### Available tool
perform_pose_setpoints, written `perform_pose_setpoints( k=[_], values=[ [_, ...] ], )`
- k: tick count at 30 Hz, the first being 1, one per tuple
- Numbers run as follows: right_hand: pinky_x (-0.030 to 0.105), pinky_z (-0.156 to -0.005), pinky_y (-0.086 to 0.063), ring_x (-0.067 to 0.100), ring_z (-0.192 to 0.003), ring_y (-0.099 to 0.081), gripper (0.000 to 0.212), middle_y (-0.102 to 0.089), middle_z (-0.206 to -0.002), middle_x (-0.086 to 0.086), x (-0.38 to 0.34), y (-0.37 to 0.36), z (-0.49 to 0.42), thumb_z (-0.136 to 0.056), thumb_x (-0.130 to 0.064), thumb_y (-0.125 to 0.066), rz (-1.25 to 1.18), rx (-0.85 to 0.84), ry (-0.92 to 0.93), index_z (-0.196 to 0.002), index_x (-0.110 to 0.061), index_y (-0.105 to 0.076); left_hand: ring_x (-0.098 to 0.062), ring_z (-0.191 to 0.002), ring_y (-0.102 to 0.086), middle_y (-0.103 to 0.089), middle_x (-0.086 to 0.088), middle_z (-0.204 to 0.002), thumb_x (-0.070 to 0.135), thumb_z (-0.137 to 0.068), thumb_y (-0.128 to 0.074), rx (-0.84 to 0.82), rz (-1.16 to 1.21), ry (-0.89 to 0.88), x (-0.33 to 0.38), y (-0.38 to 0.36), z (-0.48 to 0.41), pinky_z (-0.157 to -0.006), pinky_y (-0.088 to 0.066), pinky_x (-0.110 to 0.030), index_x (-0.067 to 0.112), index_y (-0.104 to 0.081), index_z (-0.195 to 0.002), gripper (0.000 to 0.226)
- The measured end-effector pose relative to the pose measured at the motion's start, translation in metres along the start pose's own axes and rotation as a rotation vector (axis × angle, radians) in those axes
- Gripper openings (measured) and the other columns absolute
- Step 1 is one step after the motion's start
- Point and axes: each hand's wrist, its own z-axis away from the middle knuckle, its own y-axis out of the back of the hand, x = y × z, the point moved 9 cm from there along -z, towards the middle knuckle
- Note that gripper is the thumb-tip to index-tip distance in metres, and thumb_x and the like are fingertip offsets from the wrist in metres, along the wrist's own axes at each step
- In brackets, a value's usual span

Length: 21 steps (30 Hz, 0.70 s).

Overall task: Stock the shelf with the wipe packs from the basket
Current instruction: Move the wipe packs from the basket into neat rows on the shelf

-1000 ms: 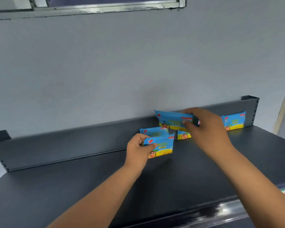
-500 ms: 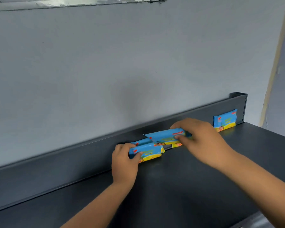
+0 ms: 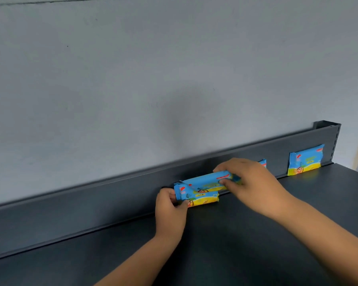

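Observation:
My left hand [image 3: 171, 211] pinches the left end of a blue-and-yellow wipe pack [image 3: 198, 196] that rests on the dark shelf [image 3: 256, 244] near the back rail. My right hand [image 3: 250, 186] holds a second wipe pack [image 3: 207, 180], tilted, just above and behind the first. Another pack [image 3: 305, 159] stands upright against the back rail [image 3: 112, 195] at the far right. A sliver of one more pack [image 3: 263, 163] peeks out behind my right hand. The basket is out of view.
A grey wall [image 3: 174, 79] rises right behind the shelf's back rail. The rail ends in a slotted upright post [image 3: 327, 129] at the right. The shelf surface stretches left and toward me.
My view has shifted closer and rightward. Both hands stayed on their packs; the right hand's pack has come down lower, close over the left hand's pack.

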Motion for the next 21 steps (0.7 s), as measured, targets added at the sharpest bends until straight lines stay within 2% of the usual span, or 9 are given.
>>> perform_pose_setpoints(
  k=[2,4,7,10,14,16,18,21],
  values=[
    [0.010,-0.078,-0.041,-0.002,-0.098,-0.061,0.024,-0.068,-0.104,-0.023,0.005,-0.009,-0.003,-0.092,-0.019,-0.072,-0.082,-0.027,-0.026,-0.111,-0.034,-0.072,-0.007,-0.096,-0.067,-0.068,0.007,-0.102,0.003,-0.086,-0.078,0.014,-0.005,0.015,-0.003,0.000,0.000,-0.077,-0.056,-0.022,0.023,-0.060,-0.093,0.027],
    [0.008,-0.076,-0.040,-0.002,-0.099,-0.063,0.024,-0.070,-0.104,-0.023,0.008,-0.018,-0.006,-0.091,-0.018,-0.074,-0.159,-0.051,-0.053,-0.109,-0.033,-0.074,-0.012,-0.095,-0.067,-0.069,0.005,-0.100,0.007,-0.092,-0.072,0.035,-0.007,0.051,-0.008,-0.001,0.002,-0.078,-0.056,-0.029,0.023,-0.061,-0.092,0.020],
    [0.011,-0.072,-0.041,0.001,-0.094,-0.063,0.022,-0.070,-0.103,-0.023,0.013,-0.031,-0.009,-0.090,-0.019,-0.075,-0.175,-0.070,-0.069,-0.107,-0.034,-0.074,-0.013,-0.094,-0.066,-0.068,0.004,-0.099,0.013,-0.098,-0.066,0.045,-0.012,0.086,-0.011,-0.002,0.004,-0.079,-0.056,-0.034,0.024,-0.061,-0.093,0.013],
    [0.022,-0.072,-0.050,0.005,-0.086,-0.064,0.020,-0.071,-0.102,-0.021,0.025,-0.044,-0.009,-0.090,-0.022,-0.075,-0.199,-0.082,-0.124,-0.106,-0.034,-0.073,-0.012,-0.092,-0.066,-0.068,0.003,-0.097,0.014,-0.100,-0.061,0.064,0.005,0.097,-0.009,0.001,0.003,-0.076,-0.054,-0.031,0.022,-0.061,-0.094,0.010],
    [0.014,-0.073,-0.048,0.001,-0.087,-0.062,0.024,-0.068,-0.103,-0.021,0.037,-0.057,-0.011,-0.087,-0.024,-0.080,-0.199,-0.090,-0.174,-0.107,-0.035,-0.072,-0.015,-0.090,-0.068,-0.070,0.000,-0.095,0.010,-0.099,-0.057,0.054,0.058,0.116,-0.009,0.003,0.006,-0.074,-0.056,-0.034,0.020,-0.060,-0.095,0.011],
    [0.017,-0.077,-0.048,0.001,-0.091,-0.061,0.025,-0.062,-0.102,-0.021,0.039,-0.060,-0.013,-0.085,-0.025,-0.082,-0.154,-0.076,-0.162,-0.107,-0.032,-0.073,-0.014,-0.094,-0.069,-0.070,0.001,-0.099,0.009,-0.096,-0.062,0.002,0.076,0.120,-0.010,0.002,0.009,-0.079,-0.059,-0.035,0.020,-0.061,-0.098,0.011],
    [0.026,-0.079,-0.052,0.005,-0.090,-0.060,0.025,-0.056,-0.101,-0.019,0.039,-0.061,-0.015,-0.083,-0.025,-0.083,-0.071,-0.051,-0.126,-0.106,-0.030,-0.073,-0.010,-0.099,-0.067,-0.069,0.005,-0.104,0.013,-0.088,-0.075,-0.057,0.063,0.108,-0.009,-0.001,0.010,-0.084,-0.060,-0.033,0.022,-0.061,-0.101,0.020],
    [0.036,-0.079,-0.055,0.010,-0.093,-0.058,0.026,-0.053,-0.104,-0.015,0.035,-0.060,-0.017,-0.083,-0.024,-0.082,0.001,0.002,-0.064,-0.106,-0.029,-0.072,-0.008,-0.098,-0.063,-0.067,0.007,-0.105,0.021,-0.080,-0.085,-0.062,0.019,0.090,-0.007,0.001,0.011,-0.084,-0.057,-0.029,0.024,-0.061,-0.100,0.032]
  ],
)
